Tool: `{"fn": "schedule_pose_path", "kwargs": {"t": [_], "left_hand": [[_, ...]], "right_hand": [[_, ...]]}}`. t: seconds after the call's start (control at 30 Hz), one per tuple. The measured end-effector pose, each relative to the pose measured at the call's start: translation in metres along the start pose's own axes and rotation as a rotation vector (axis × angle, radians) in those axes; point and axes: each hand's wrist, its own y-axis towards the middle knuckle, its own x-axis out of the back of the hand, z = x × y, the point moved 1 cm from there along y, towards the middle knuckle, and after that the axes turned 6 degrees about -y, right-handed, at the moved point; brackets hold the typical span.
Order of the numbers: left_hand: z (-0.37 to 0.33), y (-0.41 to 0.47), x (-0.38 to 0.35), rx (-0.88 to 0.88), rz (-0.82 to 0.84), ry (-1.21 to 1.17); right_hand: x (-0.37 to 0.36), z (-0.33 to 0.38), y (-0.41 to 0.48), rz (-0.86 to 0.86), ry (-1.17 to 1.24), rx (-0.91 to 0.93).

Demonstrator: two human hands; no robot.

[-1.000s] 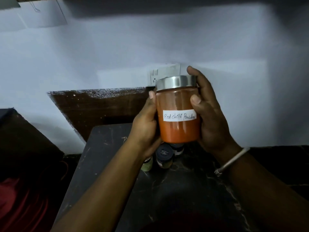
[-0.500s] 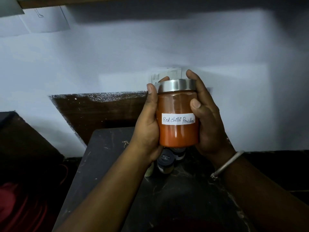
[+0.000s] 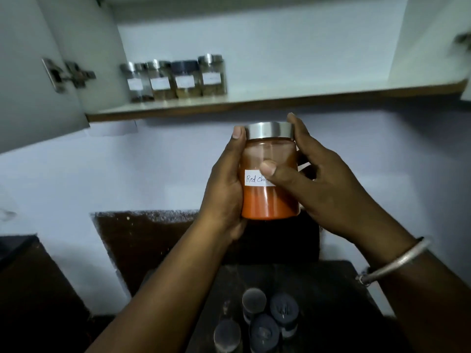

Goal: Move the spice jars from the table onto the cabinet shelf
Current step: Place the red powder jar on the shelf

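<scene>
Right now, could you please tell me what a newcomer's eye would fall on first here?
The orange powder-filled glass jar with a steel lid, mid-frame, held by the left hand and right hand. Above, four labelled spice jars stand at the white cabinet shelf's left end.

Jar [image 3: 269,197] held upright between left hand [image 3: 224,189] and right hand [image 3: 321,189], below and in front of the cabinet shelf [image 3: 280,101], four jars [image 3: 175,79] stood in a row at its left end, four small jars [image 3: 265,324] clustered on the table [image 3: 331,301] beneath the hands.
</scene>
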Motion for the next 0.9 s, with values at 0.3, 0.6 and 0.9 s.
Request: {"fn": "schedule_pose_path", "kwargs": {"t": [0.3, 0.6, 0.9], "left_hand": [[-0.121, 0.142, 0.004, -0.594, -0.196, 0.793], [-0.112, 0.250, 0.078, -0.324, -0.546, 1.571], [-0.109, 0.257, 0.084, -0.504, -0.601, 1.562]], "right_hand": [[0.030, 0.044, 0.162, -0.195, -0.156, 0.142], [-0.001, 0.011, 0.359, -0.143, -0.304, -0.009], [-0.056, -0.036, 0.442, -0.077, -0.398, -0.179]]}}
